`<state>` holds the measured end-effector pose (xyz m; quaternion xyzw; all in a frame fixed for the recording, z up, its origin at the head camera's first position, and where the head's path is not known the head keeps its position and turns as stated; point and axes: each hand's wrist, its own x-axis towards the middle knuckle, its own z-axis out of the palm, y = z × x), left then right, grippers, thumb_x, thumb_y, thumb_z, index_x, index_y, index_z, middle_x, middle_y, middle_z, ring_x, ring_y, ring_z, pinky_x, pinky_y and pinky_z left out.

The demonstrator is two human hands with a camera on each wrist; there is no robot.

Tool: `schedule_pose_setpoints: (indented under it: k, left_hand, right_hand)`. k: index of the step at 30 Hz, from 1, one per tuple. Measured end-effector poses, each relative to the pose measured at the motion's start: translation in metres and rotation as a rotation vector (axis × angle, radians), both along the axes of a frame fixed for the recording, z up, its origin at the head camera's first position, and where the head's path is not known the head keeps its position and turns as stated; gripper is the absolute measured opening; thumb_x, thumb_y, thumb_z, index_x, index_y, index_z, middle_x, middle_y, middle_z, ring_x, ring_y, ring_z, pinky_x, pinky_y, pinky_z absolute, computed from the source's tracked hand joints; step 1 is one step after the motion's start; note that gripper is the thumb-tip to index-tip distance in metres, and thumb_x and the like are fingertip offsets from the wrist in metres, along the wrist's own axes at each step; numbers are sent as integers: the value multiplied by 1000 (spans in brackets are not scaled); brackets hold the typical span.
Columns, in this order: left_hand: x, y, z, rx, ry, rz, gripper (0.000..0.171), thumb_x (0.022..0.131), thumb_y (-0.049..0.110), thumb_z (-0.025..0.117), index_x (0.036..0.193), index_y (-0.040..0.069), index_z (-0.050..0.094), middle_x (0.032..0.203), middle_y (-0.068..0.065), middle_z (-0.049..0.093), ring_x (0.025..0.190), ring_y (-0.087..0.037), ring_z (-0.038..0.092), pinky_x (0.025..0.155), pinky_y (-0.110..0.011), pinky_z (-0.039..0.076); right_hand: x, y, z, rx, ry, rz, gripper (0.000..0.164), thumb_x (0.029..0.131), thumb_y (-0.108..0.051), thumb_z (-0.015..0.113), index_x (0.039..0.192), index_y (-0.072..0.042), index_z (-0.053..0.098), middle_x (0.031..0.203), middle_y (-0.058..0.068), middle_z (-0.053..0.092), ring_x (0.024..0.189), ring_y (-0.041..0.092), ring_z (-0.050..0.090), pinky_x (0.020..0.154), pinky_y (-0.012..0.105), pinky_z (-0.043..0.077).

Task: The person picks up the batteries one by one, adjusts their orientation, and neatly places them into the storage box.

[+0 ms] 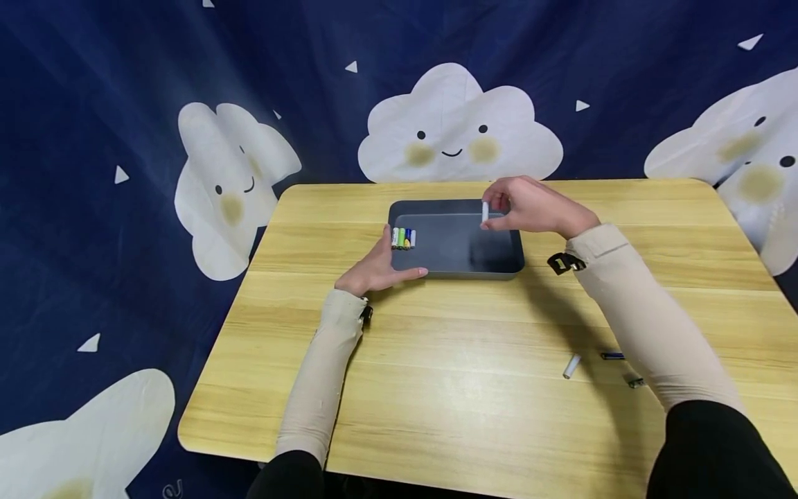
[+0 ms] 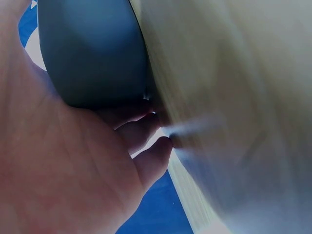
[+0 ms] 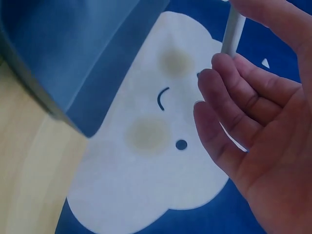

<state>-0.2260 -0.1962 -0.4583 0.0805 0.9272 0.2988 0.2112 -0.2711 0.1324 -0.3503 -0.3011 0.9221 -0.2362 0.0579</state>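
Note:
A shallow dark grey tray (image 1: 461, 239) lies near the table's far edge. Spread around its near left corner, my left hand (image 1: 375, 265) touches the left side with its fingers and the near rim with the thumb; in the left wrist view fingertips (image 2: 155, 156) reach down beside the tray wall (image 2: 97, 58). Above the tray's right part, my right hand (image 1: 526, 206) pinches a white battery (image 1: 485, 212) upright between thumb and fingers. The same battery (image 3: 234, 31) shows partly in the right wrist view. Several batteries (image 1: 403, 238), white, green and blue, stand in a row along the tray's left side.
On the wooden table (image 1: 436, 374), a white battery (image 1: 571, 366), a dark blue one (image 1: 612, 356) and a dark one (image 1: 636, 382) lie near my right forearm. Behind the table hangs a blue curtain (image 1: 324, 125) with white clouds.

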Motion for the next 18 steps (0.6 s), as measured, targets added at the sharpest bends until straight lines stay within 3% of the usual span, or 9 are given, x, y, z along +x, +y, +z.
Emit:
schedule_pose_setpoints:
  k: [18]
  left_hand:
    - [-2, 1, -2, 68, 30, 3, 142, 76, 82, 70, 163, 22, -25, 177, -6, -2, 162, -27, 15, 128, -52, 27]
  right_hand:
    - [-39, -59, -26, 70, -64, 58, 47, 86, -30, 85, 120, -2, 70, 102, 11, 70, 91, 23, 62, 87, 40, 53]
